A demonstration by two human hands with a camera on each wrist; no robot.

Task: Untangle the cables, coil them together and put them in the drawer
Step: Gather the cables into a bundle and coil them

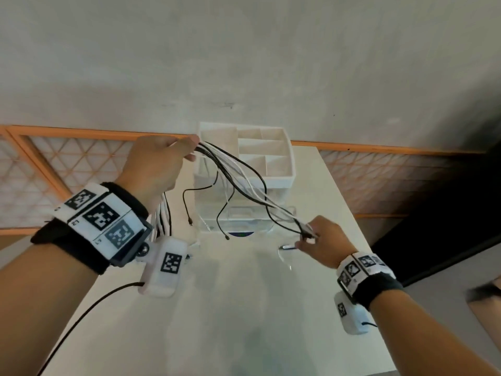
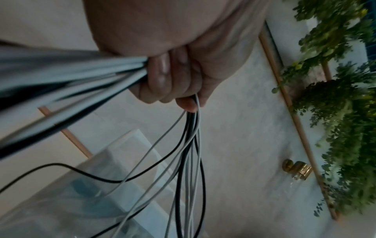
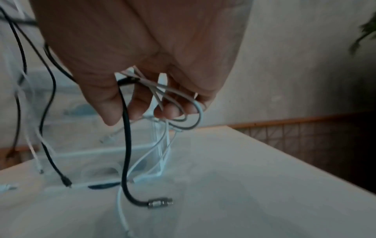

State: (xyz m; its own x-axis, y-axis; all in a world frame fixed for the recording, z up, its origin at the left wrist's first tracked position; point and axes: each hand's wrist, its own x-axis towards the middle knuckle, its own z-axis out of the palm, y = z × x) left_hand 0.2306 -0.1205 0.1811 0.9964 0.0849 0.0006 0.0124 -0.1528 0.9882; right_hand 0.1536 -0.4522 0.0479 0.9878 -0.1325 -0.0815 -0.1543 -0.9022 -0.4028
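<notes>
A bundle of black and white cables (image 1: 238, 180) stretches in the air between my two hands over the white table (image 1: 244, 308). My left hand (image 1: 160, 164) is raised at the left and grips the bundle in its fist (image 2: 173, 77), with more loops hanging below it. My right hand (image 1: 322, 240) is lower at the right and pinches the other end of the cables (image 3: 154, 93). A black cable with a metal plug (image 3: 160, 203) dangles from it. Behind the cables stands a clear drawer unit (image 1: 244, 210) with its lowest drawer pulled out.
A white divided organiser tray (image 1: 273, 156) sits on top of the drawer unit. Loose plug ends (image 1: 227, 238) hang just above the table. An orange-framed lattice panel (image 1: 67, 164) runs behind the table. Green plants (image 2: 346, 112) appear in the left wrist view.
</notes>
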